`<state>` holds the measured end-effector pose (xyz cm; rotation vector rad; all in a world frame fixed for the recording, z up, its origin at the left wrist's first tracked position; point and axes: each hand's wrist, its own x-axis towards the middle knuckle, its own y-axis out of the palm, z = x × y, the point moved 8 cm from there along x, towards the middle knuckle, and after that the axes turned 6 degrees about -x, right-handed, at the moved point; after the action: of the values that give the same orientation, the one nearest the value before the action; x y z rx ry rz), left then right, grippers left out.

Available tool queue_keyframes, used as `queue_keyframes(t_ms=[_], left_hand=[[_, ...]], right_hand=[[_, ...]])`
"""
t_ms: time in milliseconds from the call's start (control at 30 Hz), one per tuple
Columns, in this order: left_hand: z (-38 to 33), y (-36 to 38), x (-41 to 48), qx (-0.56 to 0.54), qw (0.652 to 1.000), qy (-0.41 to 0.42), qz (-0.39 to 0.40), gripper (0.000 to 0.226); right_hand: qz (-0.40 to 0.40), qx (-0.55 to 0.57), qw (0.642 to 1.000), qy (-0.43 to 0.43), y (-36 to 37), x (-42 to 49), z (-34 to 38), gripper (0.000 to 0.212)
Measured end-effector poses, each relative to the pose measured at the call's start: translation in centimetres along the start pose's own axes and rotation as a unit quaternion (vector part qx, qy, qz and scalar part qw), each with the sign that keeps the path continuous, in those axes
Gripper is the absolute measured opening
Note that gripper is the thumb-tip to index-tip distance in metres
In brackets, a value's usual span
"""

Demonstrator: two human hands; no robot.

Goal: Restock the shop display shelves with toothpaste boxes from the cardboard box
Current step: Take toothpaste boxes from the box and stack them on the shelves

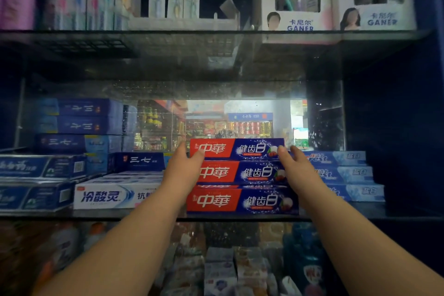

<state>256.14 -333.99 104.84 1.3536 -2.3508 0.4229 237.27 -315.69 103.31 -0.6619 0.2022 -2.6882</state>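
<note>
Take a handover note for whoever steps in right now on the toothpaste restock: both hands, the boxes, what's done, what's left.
Left hand grips the left end of the top red-and-blue box; right hand grips its right end.
It lies atop two matching boxes on the glass shelf, between the white box and the light-blue boxes.
Done: three stacked. Left: release, fetch more; cardboard box out of view.

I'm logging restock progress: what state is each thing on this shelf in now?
Top red-and-blue toothpaste box: lying flat atop a stack of its kind, gripped at both ends.
Left hand: grips its left end.
Right hand: grips its right end.
White toothpaste box: lying flat, untouched.
Crest boxes: stacked in steps, untouched.
</note>
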Motion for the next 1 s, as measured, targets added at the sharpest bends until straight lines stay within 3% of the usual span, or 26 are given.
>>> queue_keyframes(t_ms=[67, 233, 500, 600, 833, 1000], left_hand=[[-0.4, 0.6, 1.1, -0.037, 0.999, -0.038, 0.013, 0.055], [-0.5, 1.3, 2.2, -0.099, 0.992, -0.072, 0.025, 0.014], [-3.1, 1.6, 6.2, -0.148, 0.989, -0.013, 0.024, 0.014], [-2.3, 2.0, 7.9, -0.132, 0.990, -0.039, 0.034, 0.019], [1.9, 2.9, 9.3, -0.078, 0.981, -0.154, 0.086, 0.028], [2.6, 3.5, 9.7, -0.062, 0.977, -0.177, 0.102, 0.033]], right_hand=[[0.015, -0.015, 1.000, -0.015, 0.2, 1.2, 0.8, 0.063], [0.044, -0.043, 0.998, -0.022, 0.3, 3.8, 0.8, 0.050], [0.046, -0.036, 0.993, -0.098, 0.0, 7.9, 4.5, 0.052], [0.096, -0.010, 0.993, -0.067, 1.0, 8.9, 3.5, 0.043], [0.200, -0.001, 0.976, 0.080, 2.9, 9.9, -1.7, 0.073], [0.218, -0.028, 0.971, 0.099, 3.1, 10.3, -1.5, 0.053]])
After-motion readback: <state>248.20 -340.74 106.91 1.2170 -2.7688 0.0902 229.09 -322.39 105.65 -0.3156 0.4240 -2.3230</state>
